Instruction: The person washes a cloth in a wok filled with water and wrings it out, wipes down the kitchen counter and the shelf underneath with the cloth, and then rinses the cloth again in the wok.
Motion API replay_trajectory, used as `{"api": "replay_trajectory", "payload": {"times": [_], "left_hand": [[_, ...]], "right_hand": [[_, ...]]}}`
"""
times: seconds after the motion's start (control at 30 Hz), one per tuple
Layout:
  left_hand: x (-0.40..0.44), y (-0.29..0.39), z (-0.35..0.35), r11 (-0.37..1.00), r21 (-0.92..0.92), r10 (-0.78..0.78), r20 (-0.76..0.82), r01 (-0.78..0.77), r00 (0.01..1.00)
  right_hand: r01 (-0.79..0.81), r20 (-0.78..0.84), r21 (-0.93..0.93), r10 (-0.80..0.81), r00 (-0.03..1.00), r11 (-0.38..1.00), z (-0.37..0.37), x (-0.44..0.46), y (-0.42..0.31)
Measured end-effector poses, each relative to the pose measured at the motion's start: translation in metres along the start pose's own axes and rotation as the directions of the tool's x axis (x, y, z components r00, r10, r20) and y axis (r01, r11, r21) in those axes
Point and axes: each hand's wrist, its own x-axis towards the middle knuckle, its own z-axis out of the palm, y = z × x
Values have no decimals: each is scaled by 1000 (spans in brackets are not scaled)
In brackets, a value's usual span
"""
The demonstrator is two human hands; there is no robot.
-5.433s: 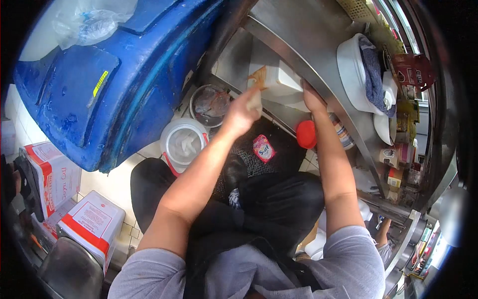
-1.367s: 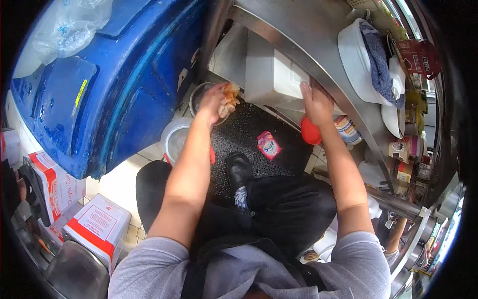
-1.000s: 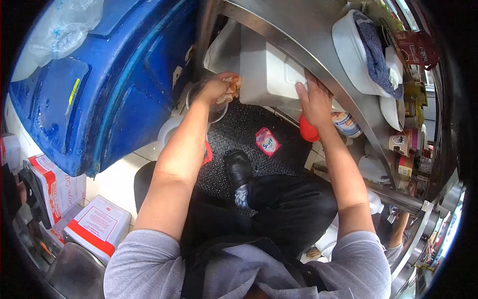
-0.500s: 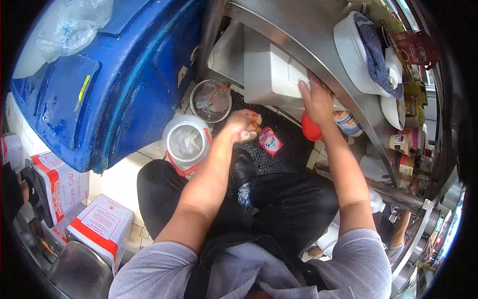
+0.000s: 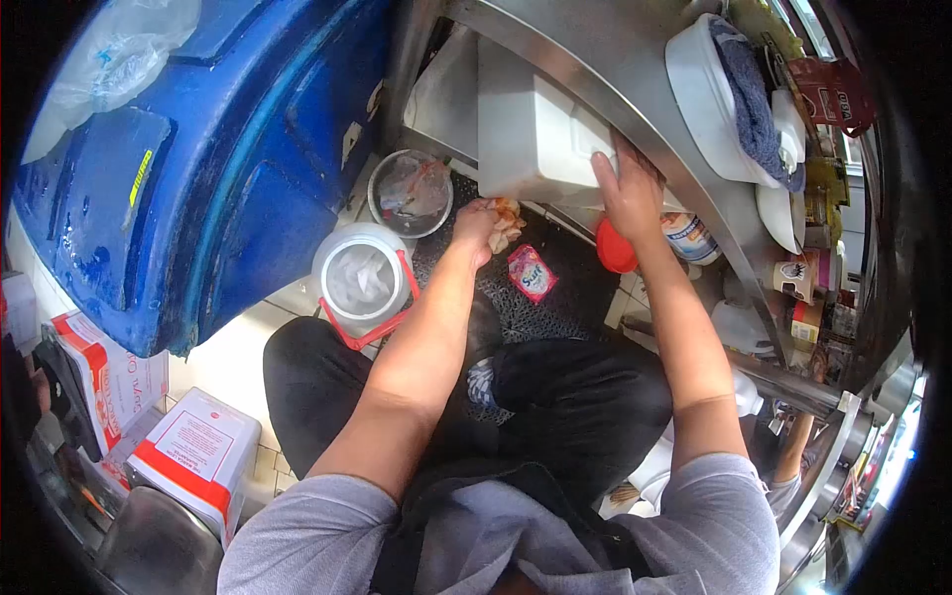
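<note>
Left hand point(image 5: 478, 231) clutches a stained cloth point(image 5: 508, 223); right hand point(image 5: 633, 195) grips the white container point(image 5: 535, 129), ahead and right of left hand.

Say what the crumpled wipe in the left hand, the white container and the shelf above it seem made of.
Crumpled wipe: matte cloth or paper; soft folds show, any weave doesn't.
White container: probably smooth plastic, from its rounded corners and soft sheen.
Shelf: likely steel, satin finish, judging by its grey colour and blurred highlights.
</note>
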Motion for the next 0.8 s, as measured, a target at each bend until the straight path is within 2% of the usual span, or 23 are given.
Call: {"api": "replay_trajectory", "payload": {"times": [0.07,0.17,0.23,0.3,0.37,0.43,0.5,0.57,0.6,0.63,0.7,0.73,0.8], "left_hand": [[9,-4,-3,989,-146,6,-81,-18,997],[11,1,-12,983,-178,27,-123,-49,992],[5,12,-22,985,-163,48,-68,-59,997],[-1,19,-31,975,-172,128,-100,-144,987],[-24,35,-33,980,-96,165,-95,-174,982],[-33,46,-39,943,-217,224,-153,-254,962],[-41,59,-38,928,-251,248,-138,-276,959],[-70,80,-20,961,-177,210,-36,-213,977],[-72,81,-21,957,-216,213,55,-196,976],[-72,83,-22,957,-213,213,59,-196,975],[-73,87,-19,957,-142,284,271,-254,920],[-81,94,-7,960,-83,281,251,-269,926],[-84,91,6,963,-98,267,204,-251,942]], "right_hand": [[-3,6,-10,3,1000,1000,0,0,1],[-20,30,-21,20,999,1000,-2,1,-1],[-36,47,-16,36,998,999,-2,2,-2],[-11,15,-39,12,1000,999,-1,2,-3],[-17,20,-43,17,1000,999,0,2,-3],[-23,19,-44,24,1000,999,0,2,-4],[-28,9,-64,28,1000,998,-1,1,-6],[-19,16,-60,20,1000,998,0,2,-4],[-15,29,-58,17,999,998,-2,3,-5],[-18,24,-59,20,1000,998,-3,4,-6],[-20,28,-73,22,999,997,-4,3,-8],[-24,29,-74,26,999,997,-4,2,-7],[-46,44,-52,49,998,998,-3,2,-7]]}}
